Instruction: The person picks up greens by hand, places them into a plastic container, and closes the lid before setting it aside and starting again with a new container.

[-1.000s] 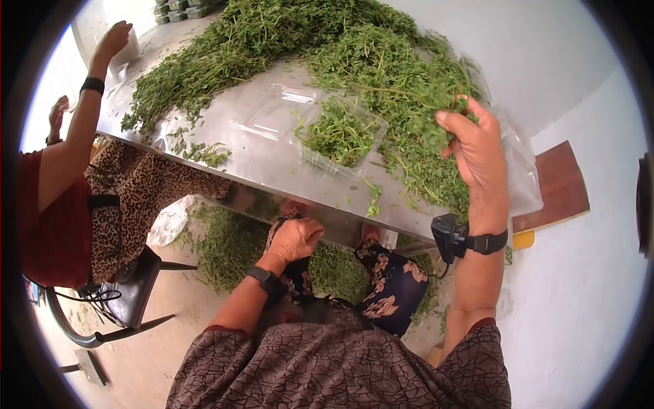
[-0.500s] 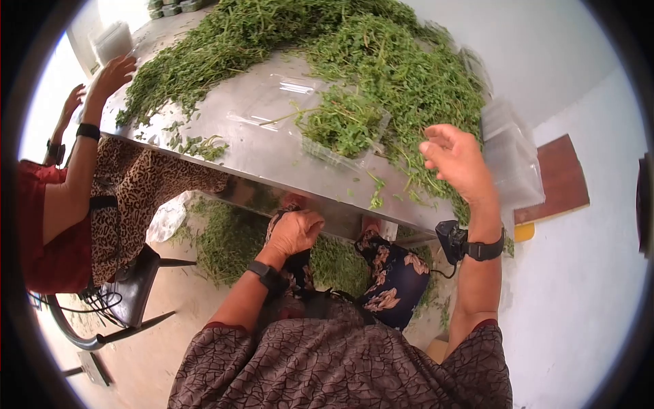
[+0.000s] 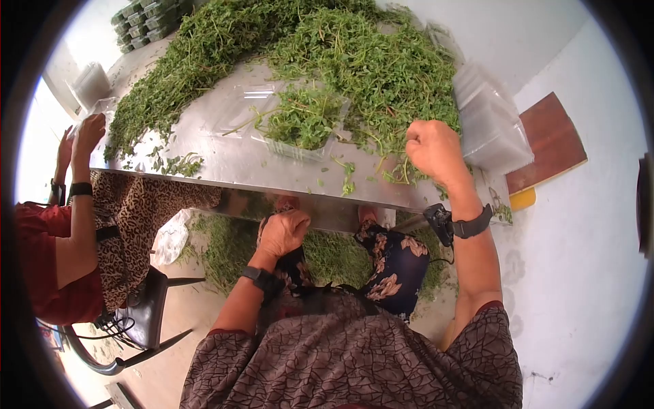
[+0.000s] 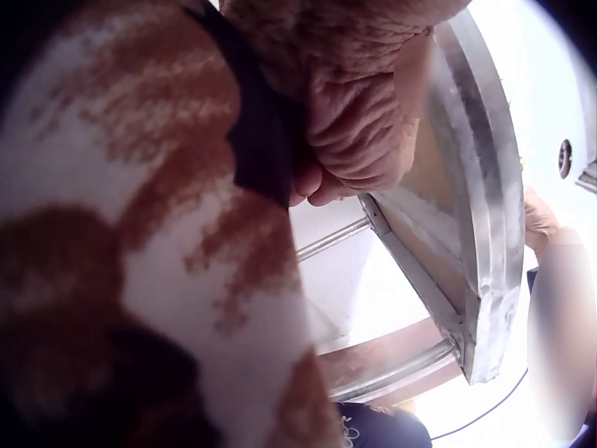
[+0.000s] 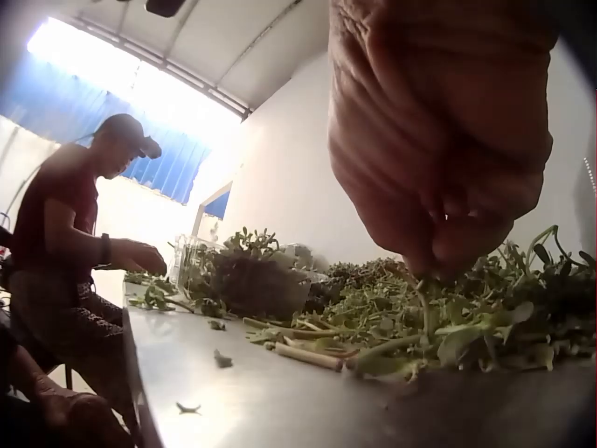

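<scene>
The right hand (image 3: 434,151) (open before) has dropped and closed on herb sprigs (image 3: 398,172).

Steel table (image 3: 245,167) — heaped herbs (image 3: 354,61), clear tray (image 3: 300,129), stacked containers (image 3: 490,126).

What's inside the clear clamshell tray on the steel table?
The clear tray holds a loose heap of green herb sprigs, some spilling over its rim. The tray's floor beneath the heap is covered, so anything under the sprigs can't be seen.

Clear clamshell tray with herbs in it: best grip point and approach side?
Judging from the head view, grip the clear tray by its near front wall, coming from the table edge. Herbs heap above its rim, the open lid lies to its left, and the big pile crowds its right and far sides.
</scene>
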Tool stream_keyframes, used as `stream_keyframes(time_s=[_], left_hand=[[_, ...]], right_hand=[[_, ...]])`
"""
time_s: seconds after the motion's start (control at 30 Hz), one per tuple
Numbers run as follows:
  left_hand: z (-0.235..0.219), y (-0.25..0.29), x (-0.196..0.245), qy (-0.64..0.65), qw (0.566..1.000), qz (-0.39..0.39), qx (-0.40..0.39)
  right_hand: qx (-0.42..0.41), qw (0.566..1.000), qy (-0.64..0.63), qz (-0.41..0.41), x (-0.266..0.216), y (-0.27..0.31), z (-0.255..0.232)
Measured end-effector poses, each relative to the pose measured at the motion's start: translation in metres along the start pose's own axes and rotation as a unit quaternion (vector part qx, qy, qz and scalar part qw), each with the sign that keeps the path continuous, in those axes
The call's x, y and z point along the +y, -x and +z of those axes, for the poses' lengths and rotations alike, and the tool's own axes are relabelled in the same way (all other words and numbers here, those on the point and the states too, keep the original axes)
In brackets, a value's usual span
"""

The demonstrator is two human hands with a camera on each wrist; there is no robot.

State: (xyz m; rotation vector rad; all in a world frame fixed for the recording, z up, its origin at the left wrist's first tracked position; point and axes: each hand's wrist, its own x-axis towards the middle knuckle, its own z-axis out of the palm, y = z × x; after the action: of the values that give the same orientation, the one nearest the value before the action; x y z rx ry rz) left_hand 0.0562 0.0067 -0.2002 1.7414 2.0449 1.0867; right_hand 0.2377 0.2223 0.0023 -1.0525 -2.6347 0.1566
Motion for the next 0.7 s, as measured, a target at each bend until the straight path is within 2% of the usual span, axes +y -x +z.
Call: stream_keyframes(time_s=[0.03, 0.17, 0.23, 0.3, 0.37, 0.4, 0.47, 0.57, 0.6, 0.63, 0.67, 0.7], left_hand=[[-0.001, 0.001, 0.0, 0.005, 1.0, -0.004, -0.002], [0.0, 0.004, -0.004, -0.008, 1.0, 0.018, 0.01], [0.001, 0.005, -0.004, -0.006, 1.0, 0.011, 0.01], [0.001, 0.008, -0.002, -0.019, 1.0, 0.022, 0.009], [0.001, 0.012, -0.002, -0.032, 0.999, 0.033, 0.009], [-0.001, 0.014, 0.0, -0.008, 0.999, 0.043, 0.016], [-0.007, 0.011, 0.002, 0.013, 0.998, 0.057, 0.027], [-0.037, 0.003, 0.039, 0.049, 0.996, 0.067, 0.029], [-0.048, -0.003, 0.05, 0.067, 0.991, 0.101, 0.051], [-0.058, -0.009, 0.061, 0.085, 0.985, 0.133, 0.073], [-0.07, -0.015, 0.075, 0.099, 0.983, 0.133, 0.084], [-0.08, -0.02, 0.087, 0.114, 0.98, 0.133, 0.094]], right_hand=[[0.046, 0.998, -0.048, 0.007, 0.0, 0.0, -0.004], [0.067, 0.988, -0.136, 0.03, -0.018, 0.0, -0.018], [0.01, 0.996, -0.089, 0.009, -0.031, 0.0, -0.011], [0.027, 0.995, -0.096, -0.021, -0.031, -0.004, 0.013], [0.013, 0.996, 0.031, -0.085, -0.03, -0.01, 0.028], [0.019, 0.996, 0.031, -0.087, -0.03, -0.015, 0.03], [-0.047, 0.991, 0.105, -0.062, -0.029, -0.025, 0.028], [-0.018, 0.994, 0.078, -0.069, -0.021, -0.031, 0.022], [-0.02, 0.994, 0.079, -0.071, -0.018, -0.031, 0.019], [0.009, 0.998, 0.014, -0.053, -0.013, -0.032, 0.013], [0.037, 0.997, -0.051, -0.034, -0.009, -0.031, 0.007], [0.033, 0.998, -0.05, -0.033, -0.008, -0.029, 0.0]])
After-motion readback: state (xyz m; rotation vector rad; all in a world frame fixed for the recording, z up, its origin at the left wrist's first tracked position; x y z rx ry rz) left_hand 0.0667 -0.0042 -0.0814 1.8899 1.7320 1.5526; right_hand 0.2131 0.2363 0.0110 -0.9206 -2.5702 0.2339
